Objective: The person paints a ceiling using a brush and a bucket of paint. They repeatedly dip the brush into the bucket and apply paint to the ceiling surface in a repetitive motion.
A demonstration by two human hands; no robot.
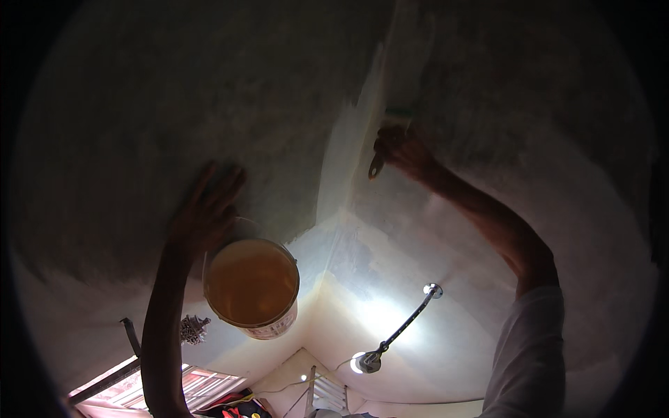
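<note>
My left hand (205,212) reaches up against the dark grey plaster surface (125,125), fingers stretched apart. A white bucket (275,320) of brownish liquid hangs by its handle, which appears hooked on that hand near the thumb. Higher and to the right, my right hand (404,148) is closed round the dark handle of a flat brush (376,167), whose head is raised to the surface beside the corner seam. A pale, freshly coated strip (341,160) runs along this seam.
Below are a lamp (366,361) on a dark jointed arm, a bright louvred window (125,386) at lower left, a metal bar (129,334), a silvery hanging object (194,329), white slats (327,393) and some red and black items (233,407).
</note>
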